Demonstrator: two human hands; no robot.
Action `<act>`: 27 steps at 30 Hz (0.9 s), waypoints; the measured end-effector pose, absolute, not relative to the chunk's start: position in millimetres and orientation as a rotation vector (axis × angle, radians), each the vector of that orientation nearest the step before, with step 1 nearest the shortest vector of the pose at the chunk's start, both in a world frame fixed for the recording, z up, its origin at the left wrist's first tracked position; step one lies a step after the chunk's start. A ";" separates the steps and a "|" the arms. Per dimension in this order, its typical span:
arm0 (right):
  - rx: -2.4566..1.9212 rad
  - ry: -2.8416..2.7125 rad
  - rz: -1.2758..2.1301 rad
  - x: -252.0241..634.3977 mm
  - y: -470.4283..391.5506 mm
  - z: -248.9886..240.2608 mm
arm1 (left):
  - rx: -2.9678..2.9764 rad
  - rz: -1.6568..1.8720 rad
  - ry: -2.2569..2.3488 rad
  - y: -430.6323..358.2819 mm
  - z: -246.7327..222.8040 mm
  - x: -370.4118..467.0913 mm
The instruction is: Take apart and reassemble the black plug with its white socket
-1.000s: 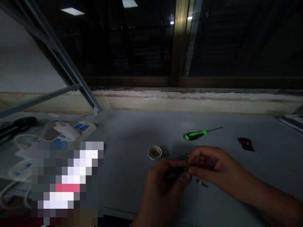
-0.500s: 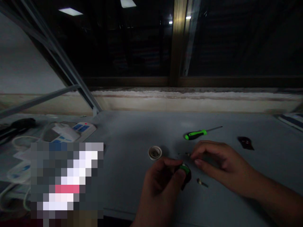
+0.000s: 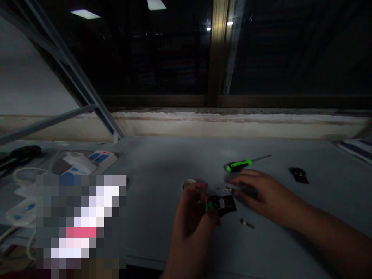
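My left hand (image 3: 193, 223) is closed on a small dark casing half (image 3: 228, 205) with a green part and a pale metal piece inside it. My right hand (image 3: 258, 193) hovers just right of it, thumb and fingers apart around a tiny brassy metal part (image 3: 230, 189) on the table. Whether the fingertips touch that part is unclear. Nearer to me lies another small metal piece with a brassy end (image 3: 247, 223). Behind my left fingers a pale round ring-like object (image 3: 187, 182) is partly hidden. A green and black screwdriver (image 3: 240, 166) rests beyond my right hand.
A dark, shiny curved piece (image 3: 299, 175) lies to the right on the grey table (image 3: 154, 217). White power strips (image 3: 101, 157) with a plug and cables crowd the left side, beside a blurred-out patch. A metal frame (image 3: 106, 120) stands at the back left, before a dark window.
My left hand has turned the casing so its inside shows, and shifted slightly left over the pale ring. My right thumb and fingers have spread apart around the tiny metal part.
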State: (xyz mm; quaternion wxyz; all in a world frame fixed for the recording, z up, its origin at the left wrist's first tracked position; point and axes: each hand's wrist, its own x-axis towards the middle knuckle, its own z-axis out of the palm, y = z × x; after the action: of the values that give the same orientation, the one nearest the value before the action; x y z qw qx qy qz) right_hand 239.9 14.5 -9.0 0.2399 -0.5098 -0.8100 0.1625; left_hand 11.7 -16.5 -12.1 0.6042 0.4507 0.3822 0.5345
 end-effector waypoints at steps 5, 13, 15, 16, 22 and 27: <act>-1.446 -2.263 0.462 235.5 16.3 -14.6 | 1.101 1.147 0.916 -19.7 -9.4 12.4; -1.463 -2.200 0.498 238.0 14.3 -12.9 | 1.053 1.100 0.917 -18.9 -8.6 13.5; -1.434 -2.088 0.608 238.3 10.3 -6.6 | 1.045 1.103 0.929 -18.7 -9.6 14.5; -1.405 -2.016 0.664 238.5 7.8 -3.1 | 1.040 1.102 0.945 -18.6 -10.3 15.2; -1.125 -1.829 0.812 234.8 -6.5 8.8 | 1.026 1.050 0.978 -16.5 -17.7 18.9; -1.113 -1.871 0.852 228.9 -5.7 4.5 | 1.114 1.049 0.937 -15.5 -20.7 17.8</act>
State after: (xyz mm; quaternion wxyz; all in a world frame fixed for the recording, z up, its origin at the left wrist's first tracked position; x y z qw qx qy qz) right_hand 228.9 -5.7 4.5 0.3912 -0.4383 -0.7364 0.3353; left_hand 17.8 -15.5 -20.7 0.6238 0.4854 0.4083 0.4567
